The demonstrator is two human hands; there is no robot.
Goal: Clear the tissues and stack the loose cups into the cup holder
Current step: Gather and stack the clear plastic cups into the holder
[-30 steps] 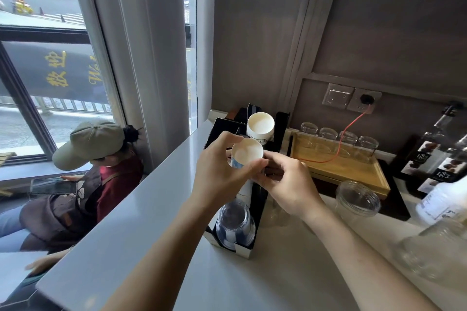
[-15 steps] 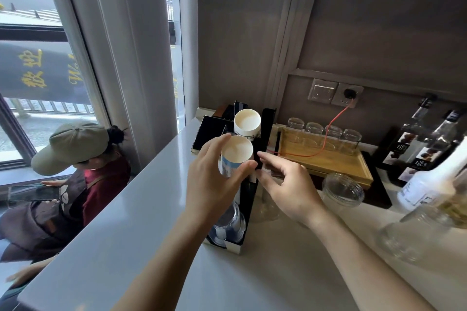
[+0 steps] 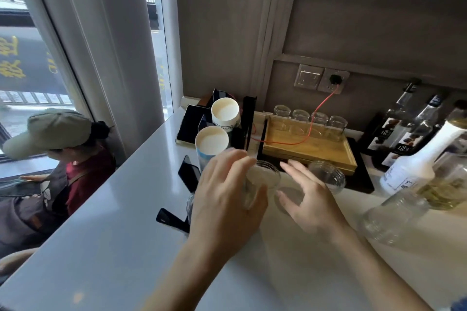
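Pale grey stone counter runs from the window to the dark wall, and your arms reach over it. At the back sits a shallow wooden tray with a row of small glass jars along its far edge. Left of it stands the black upright cup holder, two stacks of white paper cups rising beside it, rims up. Your left hand curls around a clear plastic cup standing on the counter just in front of the holder, fingers wrapped on its side. Your right hand hovers beside that cup, fingers spread, gripping nothing
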